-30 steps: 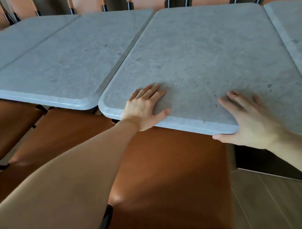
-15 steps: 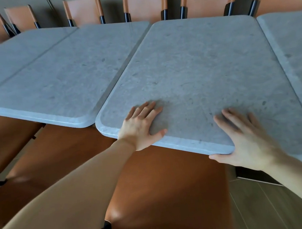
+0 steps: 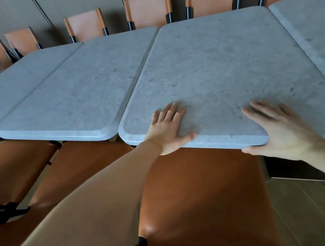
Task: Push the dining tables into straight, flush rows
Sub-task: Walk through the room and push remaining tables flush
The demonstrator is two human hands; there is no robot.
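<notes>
A grey stone-look dining table point(image 3: 212, 68) with rounded corners stands in front of me. My left hand point(image 3: 168, 130) lies flat on its near edge, fingers straight and thumb along the rim. My right hand point(image 3: 281, 131) lies flat at the near right corner, with the thumb under the edge. The neighbouring table on the left point(image 3: 72, 99) sits close beside it, and its near edge lies slightly farther from me. A third table point(image 3: 11, 85) adjoins that one further left. Another table point(image 3: 313, 29) lies to the right across a narrow gap.
Orange-brown leather chairs point(image 3: 204, 198) are tucked under the near side of the tables. A row of matching chair backs point(image 3: 146, 9) lines the far side against a grey wall. Wooden floor point(image 3: 309, 217) shows at lower right.
The table under my hands has slid away from me, so its near edge now sits closer to level with the left table's edge. Both hands stay flat on it.
</notes>
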